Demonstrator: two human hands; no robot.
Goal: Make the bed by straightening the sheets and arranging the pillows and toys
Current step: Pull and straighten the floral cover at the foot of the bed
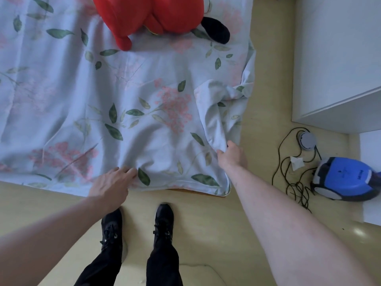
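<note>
Black shoes planted on the floor at the foot of the bed. Left hand lies flat, fingers relaxed, on the near edge of the floral sheet. Right hand pinches a turned-back fold at the sheet's near right corner. Off right, a blue vacuum cleaner with tangled cord. Far up the bed, the red plush toy.

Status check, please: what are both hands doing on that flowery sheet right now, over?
Left hand flat on floral sheet edge. Right hand pinching folded-over corner. Red plush toy sits farther up. Nothing blocking.
</note>
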